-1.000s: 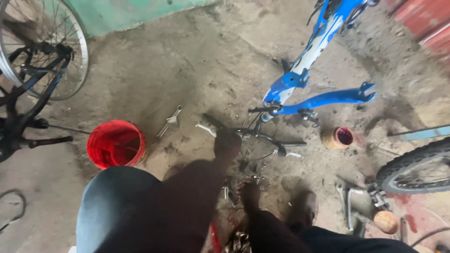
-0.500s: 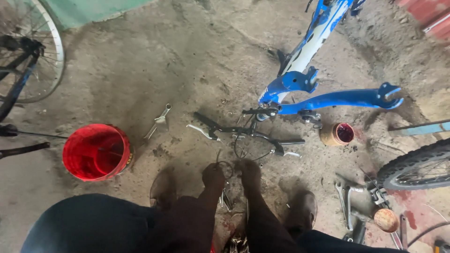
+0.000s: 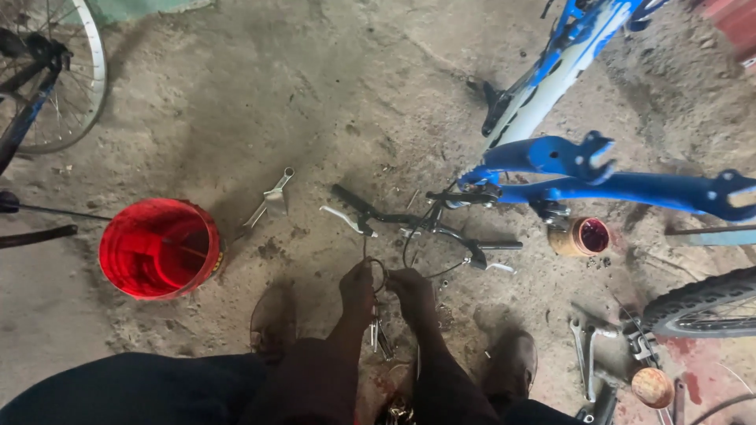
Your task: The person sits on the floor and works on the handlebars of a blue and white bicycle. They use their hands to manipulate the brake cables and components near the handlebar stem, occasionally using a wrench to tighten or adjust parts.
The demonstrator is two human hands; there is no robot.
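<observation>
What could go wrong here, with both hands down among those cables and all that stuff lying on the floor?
1. Both the left hand and the right hand are at the thin cable loop under the handlebar; a finger might get pinched or scratched.
2. The loose wrenches and the small tools by the shoes could be stepped on.
3. The red bucket stands close by and might get kicked over.

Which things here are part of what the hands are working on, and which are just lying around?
In hand:
left hand and right hand on the cable loop
handlebar with brake levers
small tools under the hands

Lying about:
red bucket
spanner
blue bike frame
small tin
wheel
tyre
</observation>
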